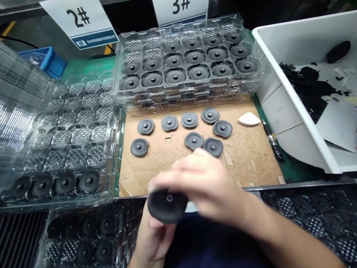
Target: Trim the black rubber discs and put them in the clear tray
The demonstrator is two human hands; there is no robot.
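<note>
Black disc (166, 210) near cardboard (158, 166) on green worktop (85, 65), white bin (284, 113) nearby

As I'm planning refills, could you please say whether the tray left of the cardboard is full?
The tray is partly full: four discs line its nearest row; bare pockets show behind.

right hand (207, 180) blurred; glare on clear trays (82, 116); lower left dim.

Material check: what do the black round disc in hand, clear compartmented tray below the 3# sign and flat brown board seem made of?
Black round disc: matte, perhaps rubber or plastic; no strong glare.
Clear compartmented tray: glossy, probably thin plastic; transparent, bright highlights.
Flat brown board: matte, likely cardboard; scuffed patches.
</note>
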